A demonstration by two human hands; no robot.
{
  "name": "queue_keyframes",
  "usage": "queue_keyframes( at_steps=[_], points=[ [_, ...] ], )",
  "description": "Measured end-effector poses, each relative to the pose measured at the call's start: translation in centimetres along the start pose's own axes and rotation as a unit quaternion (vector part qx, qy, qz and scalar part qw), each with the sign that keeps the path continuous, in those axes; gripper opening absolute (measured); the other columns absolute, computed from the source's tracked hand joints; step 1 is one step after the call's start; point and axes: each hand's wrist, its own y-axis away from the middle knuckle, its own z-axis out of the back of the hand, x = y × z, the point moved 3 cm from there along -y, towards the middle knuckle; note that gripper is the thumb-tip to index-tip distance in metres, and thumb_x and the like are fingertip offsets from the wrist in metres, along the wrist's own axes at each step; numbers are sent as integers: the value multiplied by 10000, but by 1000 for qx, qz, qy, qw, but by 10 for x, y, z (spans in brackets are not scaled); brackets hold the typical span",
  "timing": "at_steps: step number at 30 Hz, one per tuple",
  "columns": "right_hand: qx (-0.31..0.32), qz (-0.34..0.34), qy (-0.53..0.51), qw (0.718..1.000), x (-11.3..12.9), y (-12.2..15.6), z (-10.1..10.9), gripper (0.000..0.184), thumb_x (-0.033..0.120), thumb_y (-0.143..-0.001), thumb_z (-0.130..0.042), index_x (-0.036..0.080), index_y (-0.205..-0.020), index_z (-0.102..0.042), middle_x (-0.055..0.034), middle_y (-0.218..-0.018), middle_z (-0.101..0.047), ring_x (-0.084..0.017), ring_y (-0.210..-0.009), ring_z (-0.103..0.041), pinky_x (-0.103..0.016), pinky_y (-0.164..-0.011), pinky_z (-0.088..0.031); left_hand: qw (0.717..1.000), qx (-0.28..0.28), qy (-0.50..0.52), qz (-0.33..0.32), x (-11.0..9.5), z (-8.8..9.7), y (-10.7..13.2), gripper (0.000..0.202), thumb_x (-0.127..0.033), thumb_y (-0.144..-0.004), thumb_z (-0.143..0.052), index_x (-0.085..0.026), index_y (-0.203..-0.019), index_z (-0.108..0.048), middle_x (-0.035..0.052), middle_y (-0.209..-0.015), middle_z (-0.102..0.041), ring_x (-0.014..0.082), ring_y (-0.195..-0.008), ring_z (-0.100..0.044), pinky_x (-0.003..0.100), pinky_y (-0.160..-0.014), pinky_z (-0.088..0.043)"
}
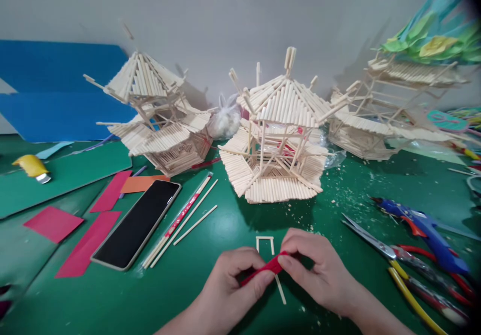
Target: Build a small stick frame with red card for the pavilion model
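My left hand (235,280) and my right hand (317,267) meet low in the middle of the green table (225,225). Both pinch a narrow red paper strip (267,269) stretched between their fingertips. Just under and behind the strip lies a small frame of thin wooden sticks (265,242), with one stick running out toward me. Straight beyond it stands a wooden stick pavilion model (278,134).
A phone (137,223) lies face up at left, beside loose sticks (184,220) and red paper pieces (88,242). Two more stick models (160,114) (376,119) stand at the back. Scissors (379,245), a blue glue gun (424,227) and yellow-handled pliers (421,295) lie at right.
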Motion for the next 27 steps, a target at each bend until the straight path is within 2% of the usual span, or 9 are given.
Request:
queue_keyframes(
  at_steps=[3,8,10,12,14,17,21,27],
  points=[
    [-18,-10,21,1000,1,-3,-2,176,220,-829,-470,162,-681,-546,2,-636,-479,-105,-573,-444,-225,-520,-333,1000,-22,-13,9,1,3,-2,228,-268,-782,-496,-138,-622,-593,-10,-552,-469,93,-507,-402,205,-476,-314],
    [-130,-70,58,987,-11,-6,13,201,262,-846,-457,185,-671,-516,20,-624,-460,-105,-551,-421,-229,-515,-337,995,-90,-22,41,6,13,-8,212,-271,-779,-501,-151,-620,-575,-14,-560,-495,98,-525,-427,202,-491,-326],
    [-147,-101,82,981,-17,-6,16,135,264,-839,-470,194,-745,-536,16,-655,-494,-111,-571,-442,-228,-530,-362,991,-118,-24,64,9,17,-9,207,-285,-781,-498,-153,-638,-567,-19,-555,-495,97,-518,-419,200,-484,-322],
    [-132,-126,102,978,-22,-6,16,96,249,-826,-484,203,-887,-541,-2,-747,-549,-124,-626,-492,-235,-571,-403,988,-133,-30,71,11,19,-10,208,-283,-787,-486,-154,-640,-556,-23,-549,-485,97,-512,-411,201,-479,-319],
    [-102,-140,127,977,-24,-6,14,174,222,-817,-484,208,-987,-519,-20,-838,-573,-135,-679,-528,-253,-617,-431,989,-132,-41,55,10,21,-11,205,-263,-795,-474,-155,-636,-545,-22,-566,-478,99,-525,-415,205,-493,-327],
    [-66,-134,180,972,-20,-5,11,154,187,-816,-466,208,-947,-543,-29,-864,-587,-150,-723,-548,-275,-651,-438,990,-119,-68,22,9,23,-13,212,-233,-807,-450,-156,-627,-531,-14,-612,-477,106,-564,-436,218,-529,-349],
    [-57,-128,225,964,-16,-3,9,131,177,-814,-459,212,-864,-575,-22,-792,-597,-158,-709,-551,-278,-630,-434,988,-109,-108,6,9,25,-15,216,-217,-811,-438,-159,-620,-519,-11,-620,-477,116,-587,-447,232,-546,-365],
    [-60,-134,218,965,-17,0,5,135,201,-830,-446,213,-863,-577,-16,-786,-597,-159,-706,-553,-278,-636,-432,987,-63,-149,13,11,22,-15,222,-226,-828,-422,-157,-657,-546,7,-659,-513,138,-648,-482,257,-597,-389]
  ],
)
